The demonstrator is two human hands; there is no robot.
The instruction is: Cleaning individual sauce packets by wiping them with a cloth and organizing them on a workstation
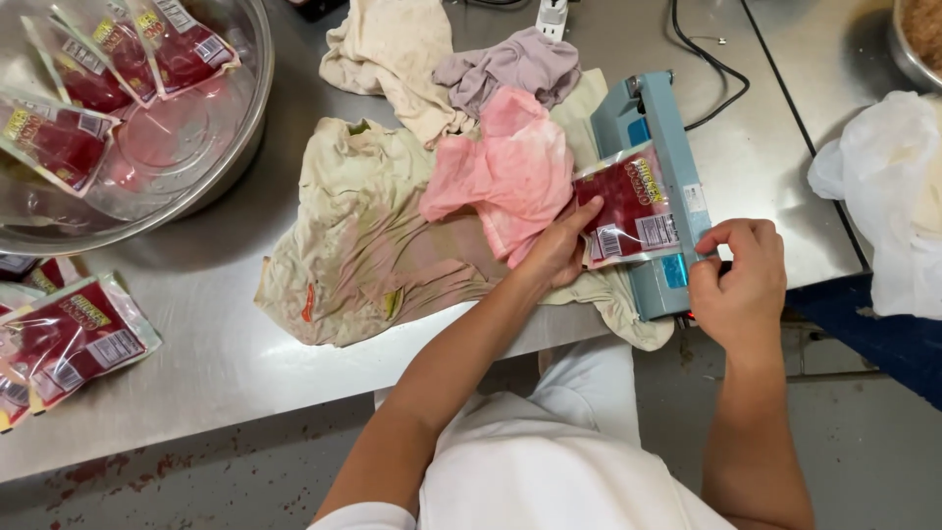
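A clear pouch [628, 201] of red filling with a printed label lies with its open end under the arm of a blue-grey heat sealer [662, 147] at the table's front edge. My left hand [559, 250] rests on the pouch's left side, thumb on top, holding it flat. My right hand [738, 280] is closed on the front end of the sealer's arm, pressing it down over the pouch.
Stained cloths [392, 245] and a pink rag [510, 172] lie left of the sealer. A steel bowl [245, 137] at the back left holds several pouches; more pouches [74, 339] lie at the left edge. A white plastic bag [888, 186] sits right. A black cable [711, 69] runs behind.
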